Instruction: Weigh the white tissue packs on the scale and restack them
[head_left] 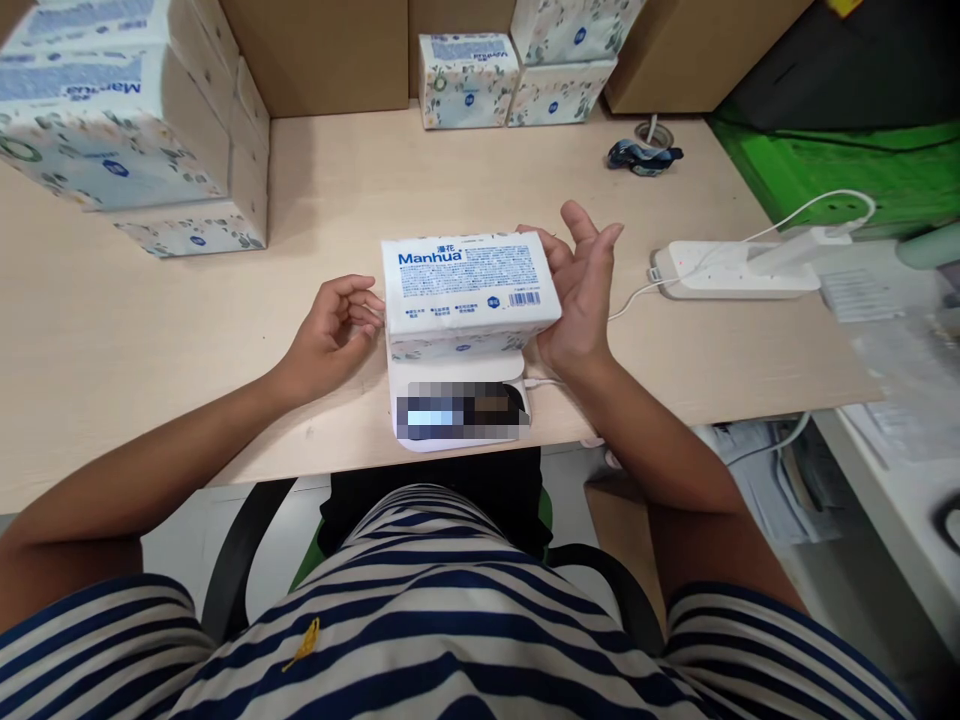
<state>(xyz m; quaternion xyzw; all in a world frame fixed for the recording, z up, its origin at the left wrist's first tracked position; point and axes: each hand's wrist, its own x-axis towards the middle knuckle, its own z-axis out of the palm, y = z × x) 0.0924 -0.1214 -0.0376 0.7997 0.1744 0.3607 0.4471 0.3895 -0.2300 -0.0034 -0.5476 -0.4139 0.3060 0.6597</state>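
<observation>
A white tissue pack (469,290) with blue "Manhua" print lies on a small white scale (457,415) at the desk's near edge. My left hand (334,335) rests on the desk just left of the pack, fingers loosely curled and apart, holding nothing. My right hand (581,290) is at the pack's right end, palm facing it, fingers spread and upright, touching or nearly touching its side. The scale's display is blurred out.
Stacks of tissue packs stand at the far left (120,120) and at the back (517,75), with cardboard boxes behind. A white power strip (731,270) with a cable lies to the right. A dark tape roll (643,155) sits behind. A green crate (832,165) is at right.
</observation>
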